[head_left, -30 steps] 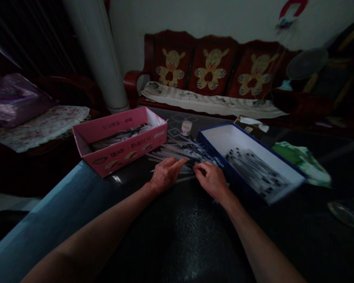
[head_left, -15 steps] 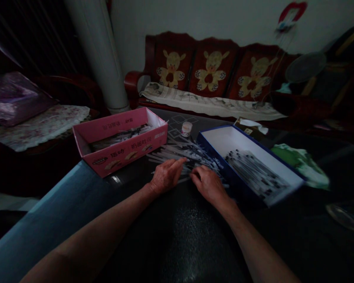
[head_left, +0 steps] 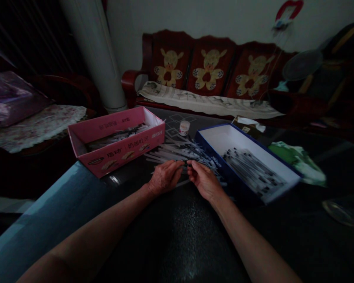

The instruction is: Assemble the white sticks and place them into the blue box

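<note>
My left hand and my right hand meet fingertip to fingertip at the near edge of a loose pile of thin white sticks on the dark table. Both hands have their fingers curled in a pinch on sticks from the pile. A pink cardboard box with more sticks stands to the left of the pile. A blue box with a white inside lies to the right, with a row of dark-tipped sticks in it.
A small white jar stands behind the pile. Green and white cloth lies right of the blue box. A red wooden sofa with duck cushions runs along the back wall. A white pillar rises at the back left.
My left hand's fingers, flat on the pile before, have curled in. My right hand has shifted left until its fingertips meet the left hand's on the sticks.
</note>
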The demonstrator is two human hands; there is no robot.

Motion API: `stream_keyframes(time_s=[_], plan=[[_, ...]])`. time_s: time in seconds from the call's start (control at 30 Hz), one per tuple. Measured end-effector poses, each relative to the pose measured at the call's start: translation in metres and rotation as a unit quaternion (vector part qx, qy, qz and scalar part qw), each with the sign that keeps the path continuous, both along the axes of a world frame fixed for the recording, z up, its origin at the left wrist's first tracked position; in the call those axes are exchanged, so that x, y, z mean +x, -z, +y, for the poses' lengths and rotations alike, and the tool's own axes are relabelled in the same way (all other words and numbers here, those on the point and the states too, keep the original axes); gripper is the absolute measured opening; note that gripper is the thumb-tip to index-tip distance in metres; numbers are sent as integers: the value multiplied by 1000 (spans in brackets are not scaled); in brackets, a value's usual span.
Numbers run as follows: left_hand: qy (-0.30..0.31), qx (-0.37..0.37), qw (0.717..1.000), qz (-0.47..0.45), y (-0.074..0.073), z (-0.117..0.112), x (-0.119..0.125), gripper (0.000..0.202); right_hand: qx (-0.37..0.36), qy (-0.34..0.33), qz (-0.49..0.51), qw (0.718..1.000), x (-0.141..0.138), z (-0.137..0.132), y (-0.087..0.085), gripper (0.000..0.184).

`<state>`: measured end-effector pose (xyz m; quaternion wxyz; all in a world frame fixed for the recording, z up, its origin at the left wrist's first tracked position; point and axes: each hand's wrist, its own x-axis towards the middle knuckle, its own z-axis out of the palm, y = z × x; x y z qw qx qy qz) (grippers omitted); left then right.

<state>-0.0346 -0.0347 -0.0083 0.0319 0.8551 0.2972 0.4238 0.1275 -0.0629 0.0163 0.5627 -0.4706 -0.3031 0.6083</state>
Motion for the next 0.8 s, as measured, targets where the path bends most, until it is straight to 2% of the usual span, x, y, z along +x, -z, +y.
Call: stream_keyframes(time_s=[0.37, 0.57, 0.8], plan=[[-2, -12, 1000, 10, 2, -1, 1, 21, 10, -1, -18, 1000, -4, 0, 8, 34], [2, -39, 999, 25, 3, 1, -1, 24, 54, 17, -94, 994, -3, 2, 14, 31], [9, -74, 997, 23, 4, 8, -2, 17, 108, 37, -205, 972, -2, 5, 17, 29]])
